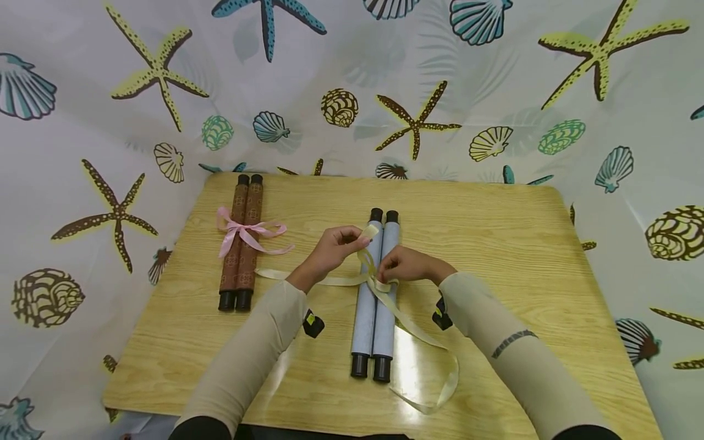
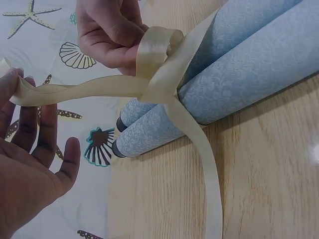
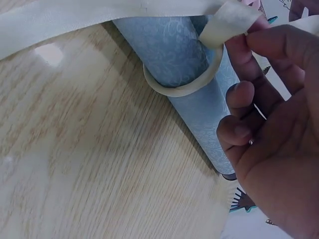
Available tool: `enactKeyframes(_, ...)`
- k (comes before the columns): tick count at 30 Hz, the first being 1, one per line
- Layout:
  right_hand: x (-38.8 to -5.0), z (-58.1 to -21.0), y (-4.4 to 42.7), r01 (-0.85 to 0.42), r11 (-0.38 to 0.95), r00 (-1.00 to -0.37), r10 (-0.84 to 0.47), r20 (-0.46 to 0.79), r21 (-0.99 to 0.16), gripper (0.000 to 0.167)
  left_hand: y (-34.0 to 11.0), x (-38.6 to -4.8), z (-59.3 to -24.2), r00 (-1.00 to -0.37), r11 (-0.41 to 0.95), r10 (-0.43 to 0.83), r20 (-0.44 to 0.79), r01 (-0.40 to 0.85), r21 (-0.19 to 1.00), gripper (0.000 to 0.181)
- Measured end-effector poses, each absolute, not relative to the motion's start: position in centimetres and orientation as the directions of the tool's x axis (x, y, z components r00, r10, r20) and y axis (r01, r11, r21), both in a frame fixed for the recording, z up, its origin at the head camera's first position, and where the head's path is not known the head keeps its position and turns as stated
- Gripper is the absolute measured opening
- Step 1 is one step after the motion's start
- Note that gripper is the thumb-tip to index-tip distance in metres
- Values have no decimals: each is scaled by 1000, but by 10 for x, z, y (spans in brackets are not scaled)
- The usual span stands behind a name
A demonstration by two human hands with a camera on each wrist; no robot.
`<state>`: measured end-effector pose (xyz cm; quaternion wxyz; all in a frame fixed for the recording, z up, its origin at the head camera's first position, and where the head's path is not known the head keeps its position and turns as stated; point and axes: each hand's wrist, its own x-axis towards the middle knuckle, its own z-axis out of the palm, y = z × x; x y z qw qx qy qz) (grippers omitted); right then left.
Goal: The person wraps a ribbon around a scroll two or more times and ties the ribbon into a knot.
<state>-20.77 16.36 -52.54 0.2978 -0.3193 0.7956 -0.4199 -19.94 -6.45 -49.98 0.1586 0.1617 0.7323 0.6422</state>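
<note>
Two pale blue patterned rolls (image 1: 363,327) with black end caps lie side by side on the table, with a cream ribbon (image 1: 409,324) passed around their middle. My left hand (image 1: 332,253) pinches one length of the ribbon between thumb and fingers, pulled out taut from the crossing in the left wrist view. On the other side, my right hand (image 1: 409,264) pinches a folded loop of ribbon (image 2: 154,50) close against the rolls. In the right wrist view the ribbon band (image 3: 184,90) curves loosely around the roll. One long tail hangs across the table to the right.
To the left lie two brown patterned rolls (image 1: 231,263) with black caps, tied by a pink ribbon bow (image 1: 242,231). Another cream ribbon end stretches toward them. The wooden table (image 1: 495,244) is backed by a cloth (image 1: 308,79) printed with shells and starfish.
</note>
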Motion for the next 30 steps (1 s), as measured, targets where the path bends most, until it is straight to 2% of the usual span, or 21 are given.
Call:
enactKeyframes(9, -203, -520, 157, -312, 529, -648, -726, -230, -789, 11, -64, -201, -500, -901, 128, 434, -19, 40, 991, 19)
enactKeyframes(16, -201, -518, 155, -348, 497, -606, -766, -213, -795, 11, -64, -201, -499, -898, 128, 438, -23, 37, 991, 19)
enactKeyframes(23, -199, -522, 154, -382, 489, -562, -796, -223, -784, 19, -65, -200, -501, -901, 131, 433, -37, 22, 991, 19)
enactKeyframes(25, -199, -524, 156, -387, 491, -582, -787, -206, -780, 22, -67, -201, -503, -902, 132, 430, -43, 15, 991, 20)
enactKeyframes(30, -199, -521, 169, -342, 530, -688, -704, -178, -776, 28, -80, -202, -507, -909, 137, 412, -65, -9, 991, 25)
